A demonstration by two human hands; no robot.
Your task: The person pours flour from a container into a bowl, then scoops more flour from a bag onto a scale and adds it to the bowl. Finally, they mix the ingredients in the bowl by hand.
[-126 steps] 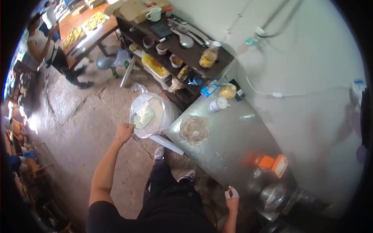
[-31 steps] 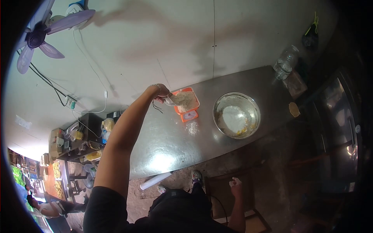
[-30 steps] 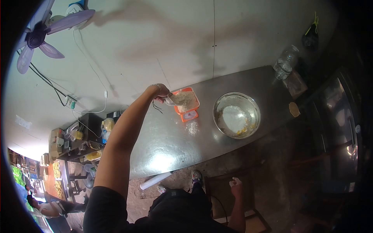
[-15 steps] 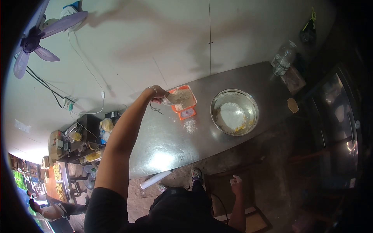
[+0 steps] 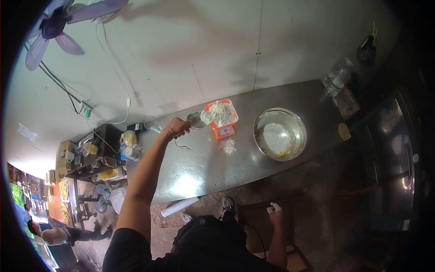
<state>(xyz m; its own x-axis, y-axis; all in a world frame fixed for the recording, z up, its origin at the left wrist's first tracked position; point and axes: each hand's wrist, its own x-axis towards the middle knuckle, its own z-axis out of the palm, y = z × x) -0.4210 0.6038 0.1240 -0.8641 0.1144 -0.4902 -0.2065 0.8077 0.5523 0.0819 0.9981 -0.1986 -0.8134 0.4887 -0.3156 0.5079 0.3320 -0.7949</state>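
Observation:
My left hand (image 5: 180,127) is closed around the handle of a scoop (image 5: 195,120), its bowl beside the left edge of an orange kitchen scale (image 5: 225,132). The scale's square pan (image 5: 235,119) carries heaped white flour (image 5: 220,112), and its dial faces me. To the right stands a wide steel mixing bowl (image 5: 302,131) with white powder (image 5: 275,138) and yellow bits (image 5: 284,153) inside. My right hand (image 5: 274,213) hangs low by my side, away from the table, its fingers curled and whitish at the tips; I see nothing in it.
Spilled flour (image 5: 228,146) lies on the steel table (image 5: 181,170) in front of the scale. Plastic bottles (image 5: 337,79) stand at the far right end. On the left are a purple fan (image 5: 53,28), a cluttered shelf (image 5: 97,156) and another person (image 5: 56,235) farther off. A white roll (image 5: 180,206) lies below the table edge.
My left hand has drawn back left from the pan with the scoop, and the flour in the pan is now heaped higher and whiter. The view has shifted slightly.

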